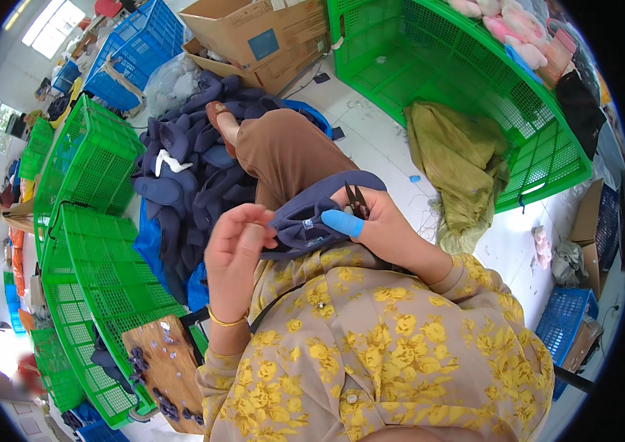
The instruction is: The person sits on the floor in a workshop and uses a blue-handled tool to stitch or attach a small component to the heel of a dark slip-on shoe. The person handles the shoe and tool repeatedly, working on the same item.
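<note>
A navy slipper (327, 193) with a bow and a small pale tag on its upper lies across my lap. My right hand (390, 228) grips it, the thumb in a blue finger cover pressed on the upper. That same hand also holds dark-bladed thread snips (357, 202), their blades pointing away from me and slightly apart. At the slipper's left side is my left hand (236, 250), its fingers curled and drawn together close to the bow. Whatever sits between those fingertips, if anything, is too small to make out.
Many navy slippers (169, 193) are heaped on the floor to my left front. Green crates (113, 250) line the left, another large green crate (430, 59) stands ahead right, beside an olive sack (452, 158). A wooden board (161, 361) with small navy bows is at lower left.
</note>
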{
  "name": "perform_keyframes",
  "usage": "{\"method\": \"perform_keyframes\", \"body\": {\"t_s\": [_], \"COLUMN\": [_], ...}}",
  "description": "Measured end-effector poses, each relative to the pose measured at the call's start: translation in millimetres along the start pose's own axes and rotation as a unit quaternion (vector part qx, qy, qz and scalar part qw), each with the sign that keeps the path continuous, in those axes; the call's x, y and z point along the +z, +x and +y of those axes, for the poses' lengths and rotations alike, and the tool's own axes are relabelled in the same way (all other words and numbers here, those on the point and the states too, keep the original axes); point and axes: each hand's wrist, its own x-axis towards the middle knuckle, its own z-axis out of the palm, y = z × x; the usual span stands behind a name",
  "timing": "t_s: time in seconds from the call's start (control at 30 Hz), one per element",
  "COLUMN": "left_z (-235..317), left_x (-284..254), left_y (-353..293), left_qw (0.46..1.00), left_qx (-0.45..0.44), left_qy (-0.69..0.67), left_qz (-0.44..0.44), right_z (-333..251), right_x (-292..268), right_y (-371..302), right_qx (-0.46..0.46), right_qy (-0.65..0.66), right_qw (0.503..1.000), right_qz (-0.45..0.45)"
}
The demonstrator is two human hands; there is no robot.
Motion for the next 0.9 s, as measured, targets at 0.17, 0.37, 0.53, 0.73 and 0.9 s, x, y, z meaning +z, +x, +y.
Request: {"method": "perform_keyframes", "body": {"t_s": [0.17,0.37,0.53,0.73,0.9], "left_z": [-2,-2,0,4,5], "left_x": [9,1,14,17,15], "left_y": [-2,4,-4,-8,-9], "left_qw": [0.992,0.996,0.992,0.989,0.981], "left_qx": [-0.01,-0.082,-0.109,-0.106,-0.123], "left_qy": [0.092,-0.028,-0.052,-0.028,-0.059], "left_qz": [-0.088,0.031,-0.03,-0.095,-0.14], "right_z": [-1,8,5,0,4], "right_x": [7,5,10,10,6], "right_y": [0,1,-2,0,-1], "right_qx": [-0.001,-0.028,-0.081,-0.149,-0.126], "right_qy": [-0.021,-0.01,-0.076,-0.093,-0.07], "right_qw": [1.0,1.0,0.994,0.981,0.985], "right_qz": [-0.023,-0.005,-0.009,-0.081,-0.1]}}
